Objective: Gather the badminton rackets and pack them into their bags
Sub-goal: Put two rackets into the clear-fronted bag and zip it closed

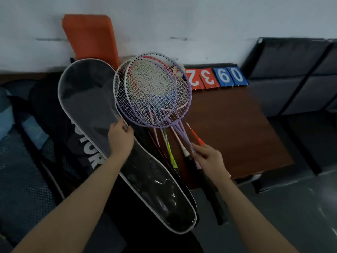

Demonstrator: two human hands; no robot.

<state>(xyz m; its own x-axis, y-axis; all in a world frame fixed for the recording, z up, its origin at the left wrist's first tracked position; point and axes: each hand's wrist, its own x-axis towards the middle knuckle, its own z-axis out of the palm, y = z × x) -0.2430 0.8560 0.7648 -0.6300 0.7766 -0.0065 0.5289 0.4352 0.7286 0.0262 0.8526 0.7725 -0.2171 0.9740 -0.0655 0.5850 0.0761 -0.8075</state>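
Landmark: brown table (237,128).

Rackets (153,90): a bunch of several, heads overlapped in a fan, lying over the table's left edge. Purple frames on top, white and pink ones under them. Shafts run down toward the table's near-left corner; handles stick out past the near edge. Exact count not readable, the strings overlap too much.

Right hand (209,157): over the table's near-left corner, fingers closed around the bundled shafts just above the grips. An orange shaft section shows right at its fingertips.

Left hand (120,137): just left of the table, pinching the white-trimmed edge of the racket bag (87,99). Thumb on top, fingers curled under the rim.

Racket bag: grey and black, racket-shaped, white lettering partly hidden. It lies diagonally along the table's left side, wide end toward the wall, narrow end toward the camera. Its right edge touches the racket heads.

More dark bags (36,143) sit further left of the table.

Scoreboard (217,77): at the table's far edge, red and blue number cards.

Orange pad (89,37): leaning on the wall behind the table's far-left corner.

Black seats (295,73): right of the table.
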